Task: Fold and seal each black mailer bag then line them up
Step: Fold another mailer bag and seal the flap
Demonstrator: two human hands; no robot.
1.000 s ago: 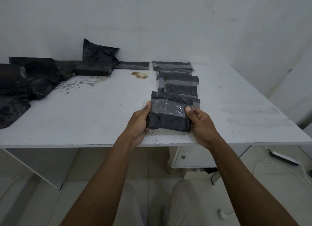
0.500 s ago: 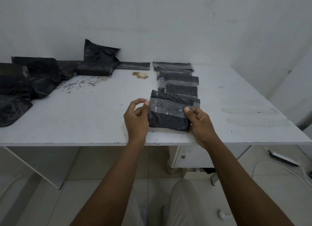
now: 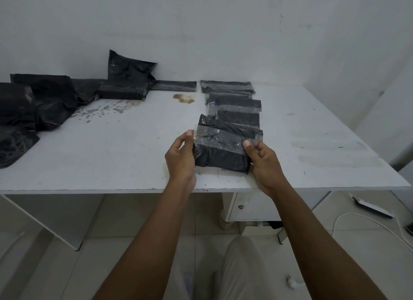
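Note:
A folded black mailer bag (image 3: 221, 157) with a clear adhesive strip (image 3: 220, 139) across it lies near the front edge of the white table (image 3: 111, 154). My left hand (image 3: 181, 156) pinches its left edge, thumb at the strip's end. My right hand (image 3: 264, 163) grips the right edge, thumb on the strip. Behind it, several sealed bags (image 3: 237, 118) run in an overlapping row to the wall, the farthest sealed bag (image 3: 226, 86) at the back. Unfolded black bags (image 3: 44, 98) are heaped at the far left.
One puffy black bag (image 3: 129, 76) leans on the back wall beside a flat folded one (image 3: 174, 85). A brown stain (image 3: 184, 98) marks the tabletop. Under the table stands a small cabinet (image 3: 250, 208); a power strip (image 3: 371, 208) and a plug (image 3: 292, 281) lie on the floor.
My left hand let go of the bag's lower left side, lifted its fingers, and now pinches the upper left edge at the strip. My right hand stayed on the right edge.

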